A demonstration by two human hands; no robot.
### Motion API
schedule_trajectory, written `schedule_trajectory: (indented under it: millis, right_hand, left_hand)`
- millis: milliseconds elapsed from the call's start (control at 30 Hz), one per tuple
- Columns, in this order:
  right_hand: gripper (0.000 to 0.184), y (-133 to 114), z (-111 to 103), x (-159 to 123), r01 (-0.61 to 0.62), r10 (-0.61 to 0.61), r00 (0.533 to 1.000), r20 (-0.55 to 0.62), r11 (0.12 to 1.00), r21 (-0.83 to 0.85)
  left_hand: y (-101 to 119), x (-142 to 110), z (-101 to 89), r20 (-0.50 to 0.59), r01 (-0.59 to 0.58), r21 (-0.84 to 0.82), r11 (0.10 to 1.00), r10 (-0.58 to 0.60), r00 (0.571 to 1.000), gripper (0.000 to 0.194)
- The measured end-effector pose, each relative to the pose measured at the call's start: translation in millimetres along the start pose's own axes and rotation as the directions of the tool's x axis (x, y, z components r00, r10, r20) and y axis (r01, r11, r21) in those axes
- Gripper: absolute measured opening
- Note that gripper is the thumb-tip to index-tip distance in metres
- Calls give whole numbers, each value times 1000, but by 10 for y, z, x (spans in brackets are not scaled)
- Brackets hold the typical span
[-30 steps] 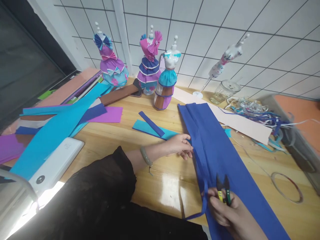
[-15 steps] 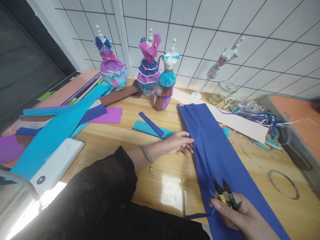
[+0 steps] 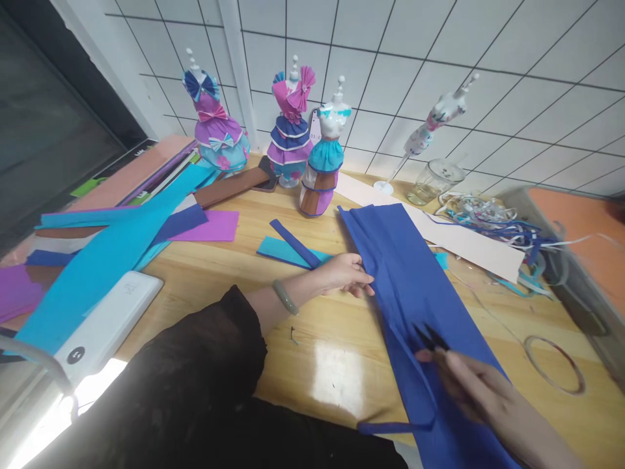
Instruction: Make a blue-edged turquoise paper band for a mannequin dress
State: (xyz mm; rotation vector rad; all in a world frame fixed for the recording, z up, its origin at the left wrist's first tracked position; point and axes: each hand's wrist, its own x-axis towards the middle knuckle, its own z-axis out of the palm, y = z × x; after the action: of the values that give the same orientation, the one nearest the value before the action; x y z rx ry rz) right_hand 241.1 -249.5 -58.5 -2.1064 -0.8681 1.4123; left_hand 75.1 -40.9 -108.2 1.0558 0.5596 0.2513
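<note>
Blue sheet [image 3: 415, 260]: left hand [image 3: 344, 273] half-curled at edge, grip unclear; right hand [image 3: 481, 384] closed round snips [image 3: 437, 337].

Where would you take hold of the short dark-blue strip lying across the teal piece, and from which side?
Probably pinch the short strip across its narrow width at the far end, from above and the far-left side. That end juts past the teal piece, while the near end lies close to the left hand, at the edge of the wide blue sheet.
</note>
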Motion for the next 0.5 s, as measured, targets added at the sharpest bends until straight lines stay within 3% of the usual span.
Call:
schedule_trajectory:
  millis: [133, 333, 500]
  right_hand:
    - [60, -64, -8, 217, 1, 10, 994, -110, 995, 97]
    - [52, -283, 209, 312, 131, -135, 990, 50, 989, 68]
    - [51, -372, 299, 310, 141, -140, 985, 99, 990, -12]
  left_hand:
    - [61, -57, -12, 0, 51, 94, 994, -52, 999, 24]
    - [-5, -37, -93, 63, 74, 89, 993, -79, 995, 19]
    - [-31, -20, -108, 63, 48, 88, 995, -53, 997, 22]
